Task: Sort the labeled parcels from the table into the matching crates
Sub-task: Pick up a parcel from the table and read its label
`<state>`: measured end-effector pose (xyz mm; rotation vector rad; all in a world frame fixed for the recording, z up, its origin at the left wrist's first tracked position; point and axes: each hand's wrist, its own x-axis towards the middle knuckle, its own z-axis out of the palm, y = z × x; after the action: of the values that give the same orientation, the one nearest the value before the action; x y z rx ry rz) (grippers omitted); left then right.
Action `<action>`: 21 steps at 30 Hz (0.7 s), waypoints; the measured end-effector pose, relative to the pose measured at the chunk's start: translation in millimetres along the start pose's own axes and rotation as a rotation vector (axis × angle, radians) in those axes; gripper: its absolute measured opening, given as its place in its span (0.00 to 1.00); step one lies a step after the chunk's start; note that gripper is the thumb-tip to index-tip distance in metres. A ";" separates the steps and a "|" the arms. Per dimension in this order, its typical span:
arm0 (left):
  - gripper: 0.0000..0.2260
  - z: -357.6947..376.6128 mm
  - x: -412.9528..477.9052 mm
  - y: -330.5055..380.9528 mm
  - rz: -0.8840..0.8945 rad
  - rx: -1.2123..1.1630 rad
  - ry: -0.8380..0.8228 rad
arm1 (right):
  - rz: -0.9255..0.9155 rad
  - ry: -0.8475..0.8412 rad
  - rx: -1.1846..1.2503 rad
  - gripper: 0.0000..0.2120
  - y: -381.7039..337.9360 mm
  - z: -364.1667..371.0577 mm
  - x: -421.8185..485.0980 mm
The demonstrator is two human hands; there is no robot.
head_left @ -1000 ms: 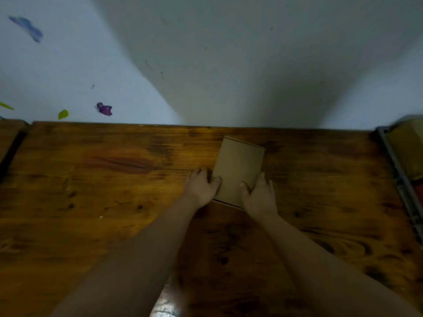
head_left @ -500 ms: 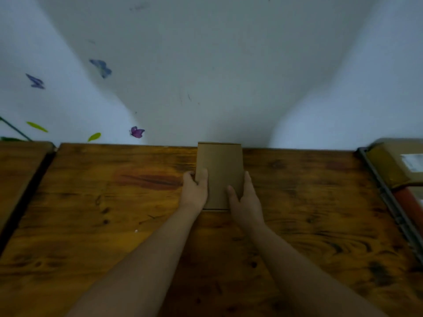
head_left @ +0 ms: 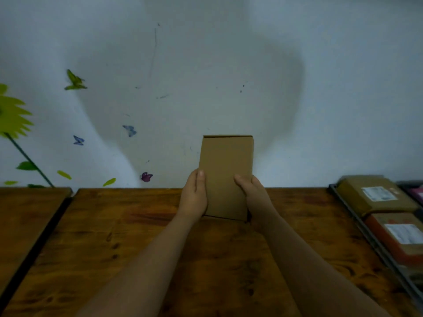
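A plain brown cardboard parcel (head_left: 225,175) is held upright in front of me, above the far part of the wooden table (head_left: 137,248). My left hand (head_left: 194,195) grips its left edge and my right hand (head_left: 251,195) grips its right edge, thumbs on the face turned to me. No label shows on that face. At the right edge stands a dark crate (head_left: 357,220) holding a brown parcel with a white label (head_left: 375,194) and a red-taped parcel with a white label (head_left: 398,236).
A white wall with butterfly and flower stickers rises behind the table. A second wooden surface (head_left: 25,216) adjoins on the left across a dark gap. Another dark crate with something pink (head_left: 414,193) shows at the far right.
Both hands have lifted the parcel off the table and tilted it upright. My view has risen, showing more wall and more of the crate on the right.
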<state>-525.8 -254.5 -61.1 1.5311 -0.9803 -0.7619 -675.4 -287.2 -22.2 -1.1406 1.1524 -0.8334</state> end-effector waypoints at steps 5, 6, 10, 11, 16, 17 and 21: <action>0.20 13.7 -6.8 25.0 0.066 -0.007 0.019 | -0.050 -0.030 0.106 0.26 -17.1 -19.1 -13.1; 0.20 16.4 -8.4 27.8 0.063 0.019 0.026 | -0.061 -0.021 0.107 0.25 -17.7 -22.9 -13.4; 0.24 34.5 -14.8 43.3 0.059 0.171 0.058 | -0.097 0.050 0.075 0.14 -24.3 -41.9 -16.9; 0.25 38.1 -18.5 49.1 0.079 0.196 0.059 | -0.110 0.077 0.060 0.15 -25.6 -45.0 -18.5; 0.19 65.3 -43.2 78.6 0.127 0.024 -0.117 | -0.215 0.111 0.039 0.15 -34.6 -53.2 -27.0; 0.21 70.3 -46.6 82.5 0.102 -0.031 -0.148 | -0.234 0.109 0.033 0.14 -35.8 -52.8 -29.2; 0.26 79.6 -52.9 91.5 0.083 -0.133 -0.221 | -0.307 0.053 0.029 0.14 -34.9 -48.4 -35.8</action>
<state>-635.8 -247.2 12.2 1.3028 -1.1254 -0.9328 -729.1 -274.3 20.1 -1.2968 1.0179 -1.1177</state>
